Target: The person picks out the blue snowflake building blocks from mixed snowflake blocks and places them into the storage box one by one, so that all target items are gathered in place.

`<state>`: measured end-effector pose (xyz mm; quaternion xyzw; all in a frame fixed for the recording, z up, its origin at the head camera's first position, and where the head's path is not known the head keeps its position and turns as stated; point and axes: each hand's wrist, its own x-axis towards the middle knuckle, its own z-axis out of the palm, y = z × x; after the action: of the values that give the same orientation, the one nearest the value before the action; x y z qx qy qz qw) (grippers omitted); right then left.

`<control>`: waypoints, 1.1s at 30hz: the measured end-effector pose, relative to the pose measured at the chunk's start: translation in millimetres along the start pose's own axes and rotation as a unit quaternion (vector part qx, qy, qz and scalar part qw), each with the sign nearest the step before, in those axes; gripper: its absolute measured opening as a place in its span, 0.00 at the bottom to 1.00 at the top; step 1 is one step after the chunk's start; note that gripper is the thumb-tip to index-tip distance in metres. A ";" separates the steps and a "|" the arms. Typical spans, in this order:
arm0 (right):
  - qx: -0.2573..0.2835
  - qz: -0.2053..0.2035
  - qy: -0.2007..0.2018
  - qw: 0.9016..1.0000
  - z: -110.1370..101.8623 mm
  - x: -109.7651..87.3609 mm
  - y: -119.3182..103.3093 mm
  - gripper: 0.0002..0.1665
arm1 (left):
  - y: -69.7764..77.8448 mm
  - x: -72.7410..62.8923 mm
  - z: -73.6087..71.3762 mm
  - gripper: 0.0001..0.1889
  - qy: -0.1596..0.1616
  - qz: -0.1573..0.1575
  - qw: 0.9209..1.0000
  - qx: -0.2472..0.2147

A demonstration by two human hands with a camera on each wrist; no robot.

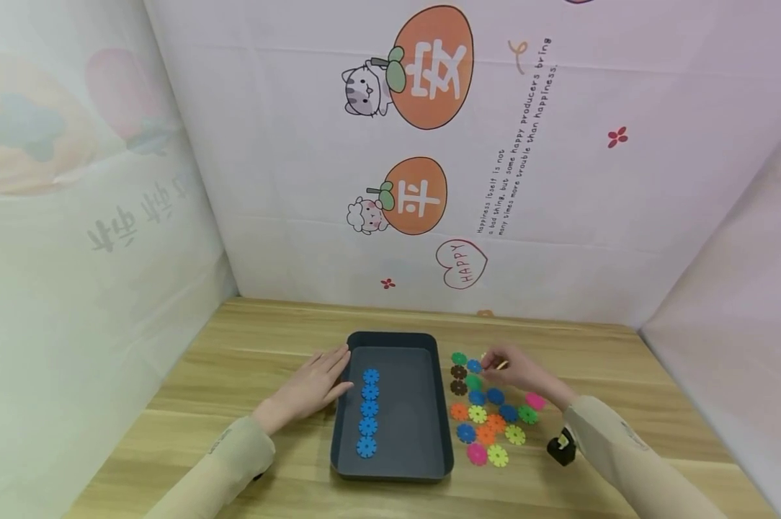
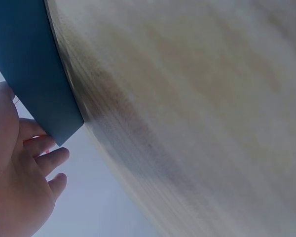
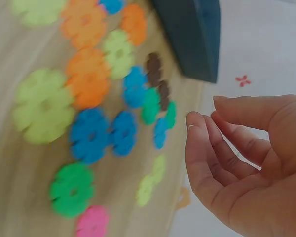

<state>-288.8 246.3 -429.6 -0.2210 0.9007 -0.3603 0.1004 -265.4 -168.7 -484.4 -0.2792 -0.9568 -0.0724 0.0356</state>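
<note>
My left hand (image 1: pixel 315 378) rests on the left rim of a dark grey tray (image 1: pixel 393 470), its fingers fairly straight. In the left wrist view, the fingers lie along the tray's outer wall (image 2: pixel 34 64). Several blue notched discs (image 1: pixel 368 408) form a column inside the tray, towards its left side. My right hand (image 1: pixel 516 367) hovers over the far end of the loose discs, near a blue disc (image 1: pixel 474 365) and a green disc (image 1: pixel 473 382). In the right wrist view, its fingers bend loosely towards the thumb, with a gap between them and nothing held.
Loose notched discs in orange (image 1: pixel 496 422), yellow (image 1: pixel 515 435), pink (image 1: pixel 477 453), brown (image 1: pixel 458 387) and other colours lie right of the tray on the wooden table (image 1: pixel 287 476). A small black object (image 1: pixel 562 448) is by the right sleeve. Printed white cloth (image 1: pixel 300 180) walls the table.
</note>
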 end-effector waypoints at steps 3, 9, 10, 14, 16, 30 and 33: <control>-0.032 0.007 0.007 0.999 0.3 -8.7 10.6 0.07 | 0.0 -0.1 0.8 0.36 0.002 0.000 1.000 -0.004; -0.051 0.002 0.003 0.999 -0.4 -17.8 24.9 0.12 | 0.4 -0.8 -0.1 0.35 0.006 0.004 1.000 -0.004; -0.055 0.008 0.001 0.998 -0.4 -18.3 26.5 0.13 | 0.5 -0.8 -0.3 0.35 0.006 0.004 1.000 -0.004; -0.072 0.039 -0.006 0.997 0.6 -18.2 31.1 0.15 | 0.9 -0.9 -0.8 0.35 0.008 0.005 1.000 -0.003; -0.082 0.050 -0.006 0.995 1.6 -17.4 32.8 0.16 | 1.2 -0.9 -1.2 0.35 0.008 0.004 1.000 -0.003; -0.082 0.069 -0.008 0.994 10.6 -12.8 34.1 0.14 | 1.5 -1.4 -1.2 0.35 0.010 0.005 1.000 -0.002; -0.079 0.072 -0.011 0.994 11.5 -12.5 34.6 0.14 | 1.3 -1.6 -1.1 0.35 0.012 0.005 1.000 -0.005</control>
<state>-285.2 267.4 -461.5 -0.1663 0.9388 -0.2775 0.1180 -263.3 -168.6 -483.3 -0.2837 -0.9545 -0.0802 0.0457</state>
